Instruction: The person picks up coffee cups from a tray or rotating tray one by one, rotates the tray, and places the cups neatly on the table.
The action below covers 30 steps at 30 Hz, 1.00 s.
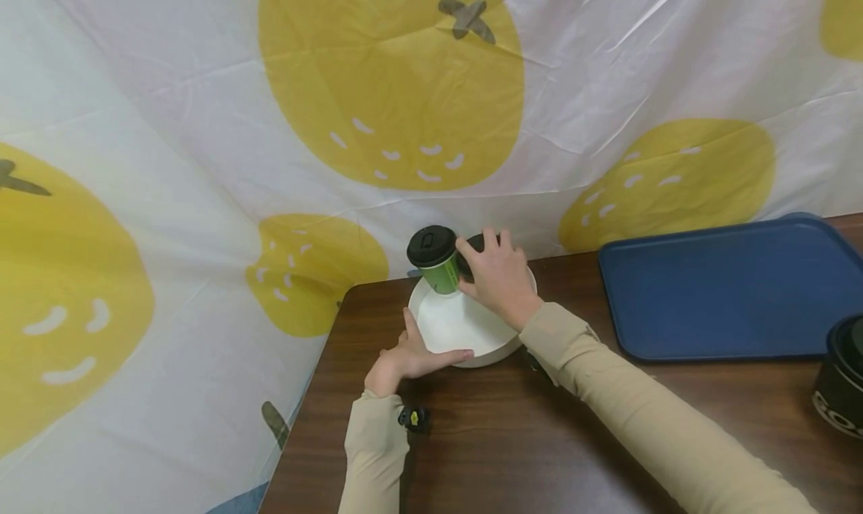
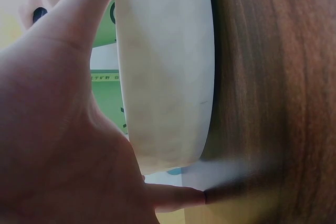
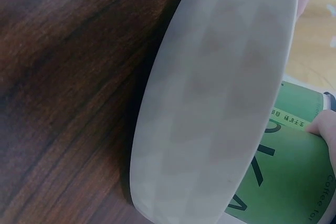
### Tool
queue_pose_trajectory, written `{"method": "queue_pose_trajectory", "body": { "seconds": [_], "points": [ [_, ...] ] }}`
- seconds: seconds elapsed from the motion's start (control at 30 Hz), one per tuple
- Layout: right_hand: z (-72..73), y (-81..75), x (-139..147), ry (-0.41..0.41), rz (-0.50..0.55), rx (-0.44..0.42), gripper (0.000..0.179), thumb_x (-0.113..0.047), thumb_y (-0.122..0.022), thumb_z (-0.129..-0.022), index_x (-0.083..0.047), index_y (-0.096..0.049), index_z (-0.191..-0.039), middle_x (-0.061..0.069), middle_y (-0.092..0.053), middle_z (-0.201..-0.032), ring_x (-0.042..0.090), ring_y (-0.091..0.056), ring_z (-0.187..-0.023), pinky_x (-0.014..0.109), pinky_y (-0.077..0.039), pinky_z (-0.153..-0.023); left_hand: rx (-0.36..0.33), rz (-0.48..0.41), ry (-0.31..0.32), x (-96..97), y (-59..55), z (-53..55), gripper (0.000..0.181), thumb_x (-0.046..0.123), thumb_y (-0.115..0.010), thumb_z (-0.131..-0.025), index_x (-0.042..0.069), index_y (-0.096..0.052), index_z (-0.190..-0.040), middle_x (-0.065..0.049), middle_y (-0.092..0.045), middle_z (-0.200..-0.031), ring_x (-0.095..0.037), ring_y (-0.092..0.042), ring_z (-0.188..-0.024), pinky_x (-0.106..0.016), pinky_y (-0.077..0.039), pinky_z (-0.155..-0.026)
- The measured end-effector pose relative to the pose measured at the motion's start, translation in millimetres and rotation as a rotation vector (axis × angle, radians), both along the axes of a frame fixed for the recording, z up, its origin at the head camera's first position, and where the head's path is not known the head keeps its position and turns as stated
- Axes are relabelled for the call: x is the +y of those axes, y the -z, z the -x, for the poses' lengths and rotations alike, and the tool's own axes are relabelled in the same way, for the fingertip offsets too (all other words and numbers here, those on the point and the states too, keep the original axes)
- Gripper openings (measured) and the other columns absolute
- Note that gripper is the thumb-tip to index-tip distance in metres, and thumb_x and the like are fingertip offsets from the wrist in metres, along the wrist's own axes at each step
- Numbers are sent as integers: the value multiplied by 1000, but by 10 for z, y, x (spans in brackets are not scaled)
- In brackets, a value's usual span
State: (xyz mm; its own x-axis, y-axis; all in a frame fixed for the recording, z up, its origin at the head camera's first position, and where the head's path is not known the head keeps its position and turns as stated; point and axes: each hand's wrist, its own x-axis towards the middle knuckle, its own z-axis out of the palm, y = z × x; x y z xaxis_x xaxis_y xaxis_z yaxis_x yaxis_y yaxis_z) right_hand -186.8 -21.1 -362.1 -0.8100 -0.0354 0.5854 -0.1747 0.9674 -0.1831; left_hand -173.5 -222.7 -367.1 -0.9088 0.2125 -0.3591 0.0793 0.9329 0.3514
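Observation:
A round white dish [image 1: 458, 333] with a faceted side wall [image 2: 165, 72] sits on the table. Two green paper coffee cups with black lids stand in its far part, side by side. The left cup [image 1: 441, 276] is in plain sight in the head view. My right hand [image 1: 497, 276] grips the right cup [image 3: 289, 174] from above, hiding most of it in the head view. At the dish's near left side my left hand [image 1: 407, 355] rests against the wall, its thumb and fingers spread wide along the rim.
A blue tray [image 1: 728, 289] lies on the brown wooden table [image 1: 499, 439] to the right. Beyond its near right corner stands a black lidded container [image 1: 843, 383] with pale lettering. A white curtain [image 1: 202, 124] with yellow fruit prints hangs behind the table and at its left.

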Motion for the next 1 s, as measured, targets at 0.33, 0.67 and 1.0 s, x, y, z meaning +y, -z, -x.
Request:
{"method": "queue_pose_trajectory", "body": {
  "seconds": [0.33,0.67,1.0],
  "points": [
    [-25,-13,-10,12,-18,-6,60,-43,-79,-88,-22,-59,-141,26,-60,-129,42,-61,-108,45,-60,-64,-2,24,-5,-6,-15,-18,145,78,-68,-78,3,24,-161,-32,-19,-168,-47,-30,-155,-74,-18,-123],
    [-57,-11,-9,3,-11,8,61,-43,-81,-86,-22,-60,-140,26,-60,-126,42,-61,-107,46,-60,-63,-5,1,-8,6,-15,-29,145,77,-69,-79,2,24,-160,-33,-18,-169,-49,-27,-156,-75,-18,-122],
    [-68,-6,-29,3,-16,8,59,-43,-80,-87,-22,-60,-138,25,-60,-126,42,-61,-105,47,-61,-63,-7,-32,-7,-16,-15,-15,145,75,-70,-79,2,25,-160,-33,-13,-170,-51,-25,-156,-75,-17,-123]
  ]
}}
